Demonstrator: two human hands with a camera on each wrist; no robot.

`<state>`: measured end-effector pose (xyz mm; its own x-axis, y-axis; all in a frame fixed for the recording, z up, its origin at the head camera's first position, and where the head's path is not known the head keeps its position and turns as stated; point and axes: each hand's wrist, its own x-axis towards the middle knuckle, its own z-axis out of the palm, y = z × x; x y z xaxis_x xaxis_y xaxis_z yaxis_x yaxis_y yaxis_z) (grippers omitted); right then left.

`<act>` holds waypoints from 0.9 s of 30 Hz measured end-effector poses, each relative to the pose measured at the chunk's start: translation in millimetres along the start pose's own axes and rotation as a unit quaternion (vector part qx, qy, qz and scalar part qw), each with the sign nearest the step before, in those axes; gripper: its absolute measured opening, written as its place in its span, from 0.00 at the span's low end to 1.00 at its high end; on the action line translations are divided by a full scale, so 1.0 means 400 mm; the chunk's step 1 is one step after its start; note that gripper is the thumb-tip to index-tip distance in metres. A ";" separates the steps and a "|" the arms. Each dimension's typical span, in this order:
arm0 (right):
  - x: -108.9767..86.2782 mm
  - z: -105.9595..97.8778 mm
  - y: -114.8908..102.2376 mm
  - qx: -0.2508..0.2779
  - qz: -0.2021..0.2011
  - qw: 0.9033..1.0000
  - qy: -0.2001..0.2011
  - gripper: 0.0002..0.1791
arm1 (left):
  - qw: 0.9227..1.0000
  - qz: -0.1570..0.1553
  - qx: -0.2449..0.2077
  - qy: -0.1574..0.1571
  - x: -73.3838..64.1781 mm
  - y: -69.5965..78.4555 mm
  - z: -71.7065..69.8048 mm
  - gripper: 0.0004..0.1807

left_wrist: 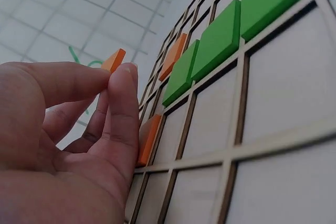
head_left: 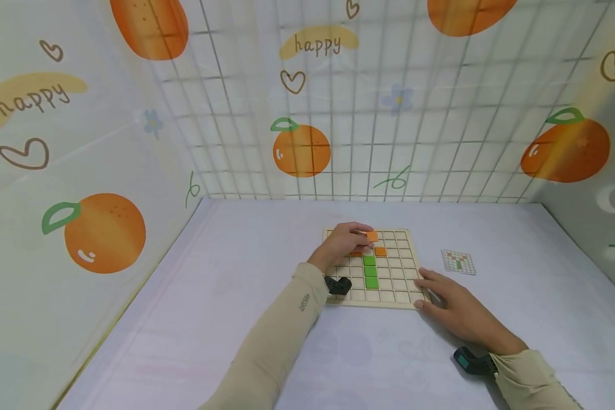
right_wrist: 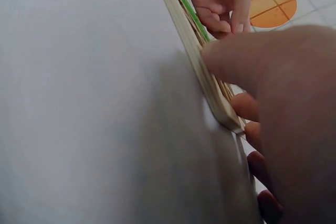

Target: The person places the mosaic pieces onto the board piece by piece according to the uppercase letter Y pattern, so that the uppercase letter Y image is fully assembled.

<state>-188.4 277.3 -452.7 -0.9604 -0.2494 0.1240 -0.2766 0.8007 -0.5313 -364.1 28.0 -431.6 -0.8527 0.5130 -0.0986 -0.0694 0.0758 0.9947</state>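
Observation:
My left hand (head_left: 342,244) pinches an orange square tile (head_left: 372,236) between thumb and forefinger. It holds the tile over the far part of a pale wooden grid board (head_left: 396,279). In the left wrist view the tile (left_wrist: 116,60) stands tilted above the board. Three green tiles (head_left: 370,271) lie in a column of cells, with an orange tile (head_left: 381,251) in the row just beyond them. Another orange tile (head_left: 356,254) is partly hidden by the left hand. At the board's near right corner, my right hand (head_left: 456,307) rests its thumb and fingertips along the edge.
A small pattern card (head_left: 458,262) with a coloured grid lies to the right of the board. Pale cloth (head_left: 225,273) covers the table. Behind it stands a wire grid (head_left: 359,154) with a sheet printed with oranges.

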 end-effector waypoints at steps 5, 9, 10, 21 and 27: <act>0.001 0.002 0.000 0.011 -0.008 1.000 0.002 0.32 | 1.000 0.000 0.015 0.016 0.009 0.001 0.020 0.17; 0.002 0.002 0.001 0.009 -0.010 1.000 0.002 0.32 | 0.999 0.002 0.026 0.018 0.019 0.007 0.041 0.15; 0.002 0.002 0.002 0.008 -0.009 1.000 0.002 0.32 | 0.999 0.003 0.029 0.015 0.022 0.008 0.046 0.15; 0.006 -0.002 0.006 -0.003 -0.008 1.000 0.004 0.32 | 0.996 0.011 0.085 0.035 0.040 0.019 0.082 0.09; 0.003 -0.002 0.007 -0.002 -0.003 1.000 -0.001 0.32 | 0.993 0.016 0.106 0.049 0.048 0.020 0.094 0.09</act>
<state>-190.3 279.6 -453.3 -0.9588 -0.2548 0.1258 -0.2822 0.8014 -0.5274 -361.4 70.7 -426.6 -0.8999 0.4328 -0.0530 0.0601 0.2435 0.9680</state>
